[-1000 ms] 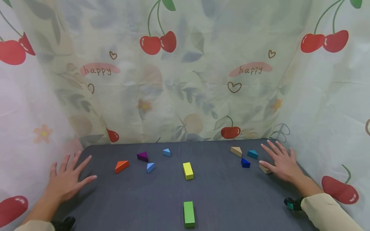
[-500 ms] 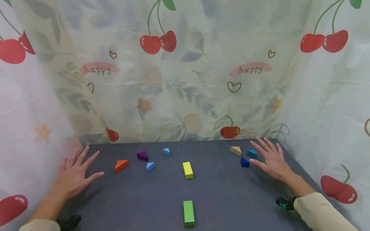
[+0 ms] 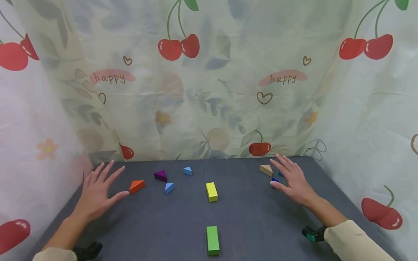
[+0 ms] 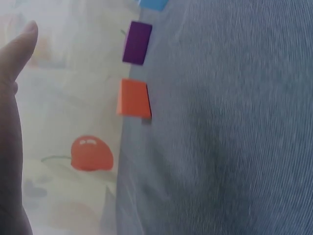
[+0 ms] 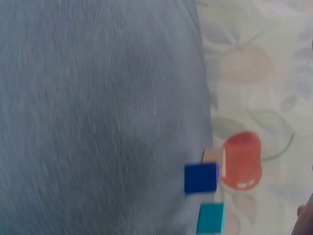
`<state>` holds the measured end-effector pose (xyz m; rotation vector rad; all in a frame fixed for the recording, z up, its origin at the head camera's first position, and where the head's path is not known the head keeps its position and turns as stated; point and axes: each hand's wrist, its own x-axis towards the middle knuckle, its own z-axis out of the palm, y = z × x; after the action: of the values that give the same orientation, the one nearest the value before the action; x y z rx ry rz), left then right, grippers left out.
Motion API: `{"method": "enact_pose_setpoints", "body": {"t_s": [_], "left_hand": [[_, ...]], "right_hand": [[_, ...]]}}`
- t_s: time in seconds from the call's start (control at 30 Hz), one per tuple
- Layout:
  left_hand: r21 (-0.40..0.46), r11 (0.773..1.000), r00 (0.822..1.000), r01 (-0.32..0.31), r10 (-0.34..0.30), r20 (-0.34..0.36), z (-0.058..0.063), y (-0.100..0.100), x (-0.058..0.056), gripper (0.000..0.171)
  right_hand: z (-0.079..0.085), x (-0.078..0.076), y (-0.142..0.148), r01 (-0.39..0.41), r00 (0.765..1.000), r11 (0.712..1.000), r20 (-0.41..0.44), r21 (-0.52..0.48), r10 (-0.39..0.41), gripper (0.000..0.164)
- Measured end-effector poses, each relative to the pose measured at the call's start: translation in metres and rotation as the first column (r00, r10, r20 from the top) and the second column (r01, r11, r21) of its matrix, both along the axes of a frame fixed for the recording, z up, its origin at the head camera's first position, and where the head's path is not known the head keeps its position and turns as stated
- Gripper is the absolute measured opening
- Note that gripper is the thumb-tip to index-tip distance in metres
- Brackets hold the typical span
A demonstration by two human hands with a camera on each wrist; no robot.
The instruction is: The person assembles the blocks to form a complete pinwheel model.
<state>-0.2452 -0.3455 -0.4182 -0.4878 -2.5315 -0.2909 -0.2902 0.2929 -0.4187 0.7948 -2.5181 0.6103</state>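
My left hand (image 3: pixel 98 194) hovers over the table's left side, fingers spread, holding nothing. Its thumb tip overlaps the near edge of the orange triangular block (image 3: pixel 137 186) in the head view. My right hand (image 3: pixel 295 183) hovers on the other side, fingers spread and nothing in it. It partly covers a dark blue block (image 5: pixel 200 178) and a teal block (image 5: pixel 211 218), which both show in the right wrist view. A pale wooden triangular block (image 3: pixel 266 170) lies just past its fingertips. Another pale block, seen earlier, is hidden behind this hand.
A yellow block (image 3: pixel 212 192) and a green block (image 3: pixel 213 241) lie along the middle of the dark table (image 3: pixel 248 217). Purple (image 3: pixel 160 175) and light blue (image 3: pixel 169 187) triangular blocks sit left of centre, with a smaller light blue one (image 3: pixel 187 171) behind. Printed curtains (image 3: pixel 209 90) enclose the table.
Both hands have moved inward: the left one rightward toward the orange block, the right one leftward over the blue and teal blocks. The blocks have stayed in place.
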Motion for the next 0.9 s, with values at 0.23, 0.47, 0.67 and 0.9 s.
{"method": "enact_pose_setpoints", "body": {"t_s": [0.23,0.47,0.67,0.9], "left_hand": [[0.068,0.996,0.998,0.061,-0.059,-0.033,0.0,0.017,0.0,0.081],[0.19,0.975,0.993,0.114,-0.105,-0.057,-0.001,0.042,0.0,0.078],[0.327,0.932,0.988,0.154,-0.143,-0.057,-0.002,0.061,0.0,0.073],[0.456,0.868,0.978,0.198,-0.203,-0.04,-0.007,0.079,0.0,0.067]], "right_hand": [[0.001,0.01,-0.021,-0.071,0.997,0.995,0.009,-0.063,0.072,0.07],[0.001,0.022,-0.035,-0.122,0.985,0.979,0.101,-0.162,0.14,0.071],[-0.001,0.031,-0.05,-0.19,0.964,0.952,0.137,-0.242,0.227,0.068],[-0.008,0.043,-0.066,-0.221,0.951,0.932,0.149,-0.288,0.271,0.069]]}}
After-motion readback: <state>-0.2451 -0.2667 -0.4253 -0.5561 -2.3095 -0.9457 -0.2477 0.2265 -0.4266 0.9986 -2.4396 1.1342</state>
